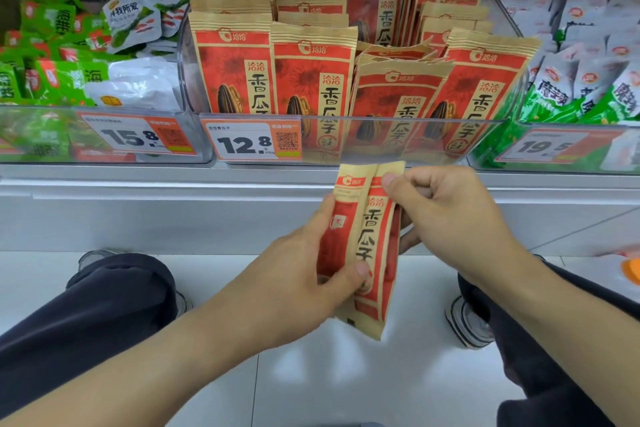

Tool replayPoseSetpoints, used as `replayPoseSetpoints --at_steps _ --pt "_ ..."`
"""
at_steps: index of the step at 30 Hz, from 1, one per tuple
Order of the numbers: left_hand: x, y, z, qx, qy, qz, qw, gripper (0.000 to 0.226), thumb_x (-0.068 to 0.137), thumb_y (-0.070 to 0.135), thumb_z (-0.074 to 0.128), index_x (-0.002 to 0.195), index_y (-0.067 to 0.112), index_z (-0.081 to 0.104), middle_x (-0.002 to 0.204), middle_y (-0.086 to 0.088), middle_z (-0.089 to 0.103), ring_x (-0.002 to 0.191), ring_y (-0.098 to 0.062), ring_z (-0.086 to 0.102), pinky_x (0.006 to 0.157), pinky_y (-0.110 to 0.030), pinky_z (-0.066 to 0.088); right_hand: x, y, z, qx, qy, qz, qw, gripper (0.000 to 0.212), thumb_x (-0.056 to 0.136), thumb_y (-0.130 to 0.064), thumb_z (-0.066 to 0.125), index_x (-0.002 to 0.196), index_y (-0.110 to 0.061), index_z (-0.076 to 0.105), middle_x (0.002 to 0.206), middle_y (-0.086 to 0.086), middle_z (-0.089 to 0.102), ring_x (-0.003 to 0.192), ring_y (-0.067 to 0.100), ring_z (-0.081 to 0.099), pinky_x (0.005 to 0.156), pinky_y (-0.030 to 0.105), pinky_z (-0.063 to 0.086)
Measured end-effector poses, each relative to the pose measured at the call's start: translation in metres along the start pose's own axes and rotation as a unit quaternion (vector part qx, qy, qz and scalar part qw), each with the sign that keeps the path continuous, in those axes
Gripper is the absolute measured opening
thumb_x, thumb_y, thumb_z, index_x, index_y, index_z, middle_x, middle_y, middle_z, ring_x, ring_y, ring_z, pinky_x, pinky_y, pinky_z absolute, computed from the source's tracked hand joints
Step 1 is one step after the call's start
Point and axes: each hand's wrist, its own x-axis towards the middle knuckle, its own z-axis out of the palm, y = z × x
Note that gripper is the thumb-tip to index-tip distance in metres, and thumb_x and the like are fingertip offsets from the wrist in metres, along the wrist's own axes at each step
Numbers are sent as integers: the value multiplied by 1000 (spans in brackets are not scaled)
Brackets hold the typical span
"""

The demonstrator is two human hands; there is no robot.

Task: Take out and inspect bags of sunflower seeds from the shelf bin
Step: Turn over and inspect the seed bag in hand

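Two bare forearms reach forward from the bottom edge, above dark trouser legs and grey sneakers (467,322) on a pale tiled floor. Between the hands is a held bag of sunflower seeds (363,246), tan paper with a red panel and black characters, upright and folded lengthwise, just below and in front of the shelf edge. The left hand (304,284) grips its lower half, thumb pressed across the front and fingers wrapped behind. The right hand (446,208) pinches the bag's upper right edge with curled fingers and thumb. Behind them, a clear plastic shelf bin (346,139) holds many matching seed bags (311,76) standing in rows, with a few in the middle slumped lower. An orange price label (251,142) on the bin's front reads 12.8. Left of it sits a bin of green snack packets (48,80); right of it, one of white and green packets (585,80).
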Motion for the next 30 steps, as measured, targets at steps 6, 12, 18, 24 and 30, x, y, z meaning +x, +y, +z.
replayPoseSetpoints --at_steps 6,12,18,24,30 --pt "-6 0 -12 -67 -80 -27 994 111 80 42 81 147 68 -3 108 23 64 84 -1 71 77 -15 53 1 -1 -6 92 -38 89 991 34 104 -23 54 94 2 74 81 15 77 60 18 69 48 27 54" --pt "-5 -9 -12 -31 -76 -35 996 116 83 34 81 151 60 -10 97 43 61 85 11 65 80 -12 51 -6 -1 -7 77 -131 96 984 27 84 -10 76 111 -9 73 101 14 76 87 26 76 67 38 64" --pt "-2 -10 -3 -61 -73 -34 995 112 82 16 79 153 59 4 92 39 63 82 8 68 69 -10 51 -9 1 -3 62 -157 84 982 39 80 -2 80 116 -15 70 108 12 74 86 31 77 69 44 64" --pt "1 -8 -5 -79 -85 -51 992 114 82 9 79 154 58 4 110 13 65 86 -7 73 72 -19 59 -8 2 -6 60 -146 70 985 37 80 -4 80 114 -16 70 110 15 72 84 31 77 64 37 63" --pt "2 -2 -16 -152 -121 -39 980 98 79 23 86 146 62 25 114 -5 69 89 -24 75 81 -40 63 -8 1 -8 63 -141 70 985 35 82 -8 80 115 -16 71 111 14 72 86 29 77 67 41 64"
